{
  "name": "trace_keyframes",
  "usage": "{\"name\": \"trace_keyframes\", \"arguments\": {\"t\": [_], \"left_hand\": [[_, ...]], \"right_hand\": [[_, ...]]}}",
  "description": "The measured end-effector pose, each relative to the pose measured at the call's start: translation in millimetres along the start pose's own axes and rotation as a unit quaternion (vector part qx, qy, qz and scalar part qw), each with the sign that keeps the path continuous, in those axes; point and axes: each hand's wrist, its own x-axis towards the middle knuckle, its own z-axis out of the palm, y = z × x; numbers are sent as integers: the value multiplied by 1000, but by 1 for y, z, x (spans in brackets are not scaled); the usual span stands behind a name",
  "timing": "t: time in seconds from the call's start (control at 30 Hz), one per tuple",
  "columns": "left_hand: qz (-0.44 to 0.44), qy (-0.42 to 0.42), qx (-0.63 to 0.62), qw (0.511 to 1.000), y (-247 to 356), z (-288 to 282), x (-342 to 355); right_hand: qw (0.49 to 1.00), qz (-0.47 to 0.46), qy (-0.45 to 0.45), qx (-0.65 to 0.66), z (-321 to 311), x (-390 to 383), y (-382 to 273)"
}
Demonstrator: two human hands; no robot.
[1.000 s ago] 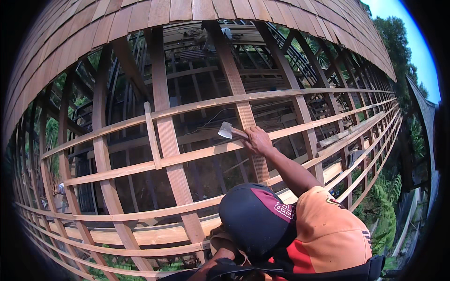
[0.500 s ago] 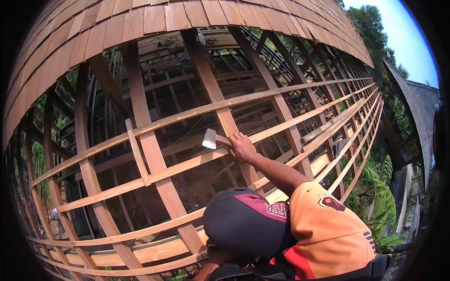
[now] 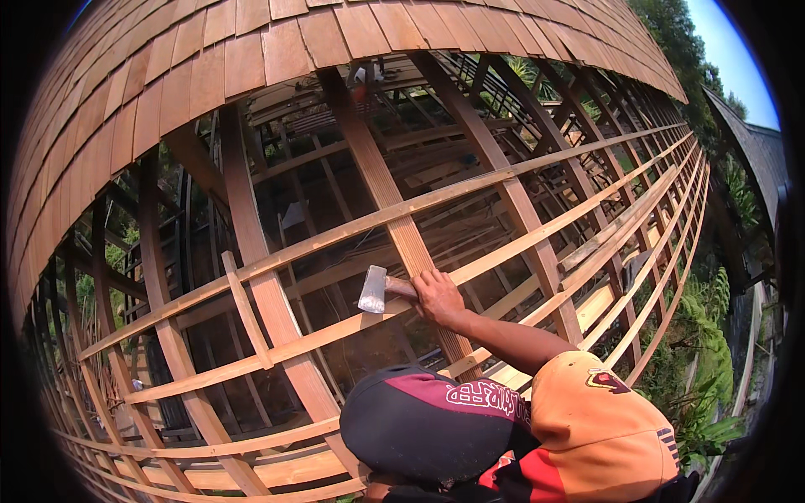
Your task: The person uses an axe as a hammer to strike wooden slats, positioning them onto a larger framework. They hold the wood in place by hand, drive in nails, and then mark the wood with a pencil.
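Note:
My right hand is closed round the wooden handle of a hatchet, beside the crossing of a batten and a rafter. The hatchet's grey metal head points left, in front of a long thin wooden batten. Behind the hand, a broad brown rafter slopes down through the frame. My left hand is out of sight. A bent leg in dark trousers with a maroon stripe fills the lower middle, below my right arm in its orange sleeve.
Wooden shingles cover the top of the roof frame. A short loose strip leans across two battens on the left. Longer loose strips lie along the battens at right. Deep gaps open between the rafters. Ferns and another roof stand at right.
The view has shifted a little, so the roof frame sits lower. My right hand and the hatchet appear lower too, and the hatchet head is turned more. The grip is unchanged.

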Motion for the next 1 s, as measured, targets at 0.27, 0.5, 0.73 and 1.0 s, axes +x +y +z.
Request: {"name": "trace_keyframes", "arguments": {"t": [0.27, 0.5, 0.73, 1.0], "left_hand": [[-56, -24, -7, 998, 32, -3, -29], [-83, 97, -56, 990, 19, -14, -85], [196, 485, 47, 851, 15, -88, -61], [256, 651, 15, 715, 35, -148, -25]], "right_hand": [[997, 4, 49, 62, 8, -1, -8], [993, 6, 81, 86, 11, 0, -13], [995, 14, 61, 80, 7, 4, -12], [994, 9, 76, 84, 12, 1, -3]]}}
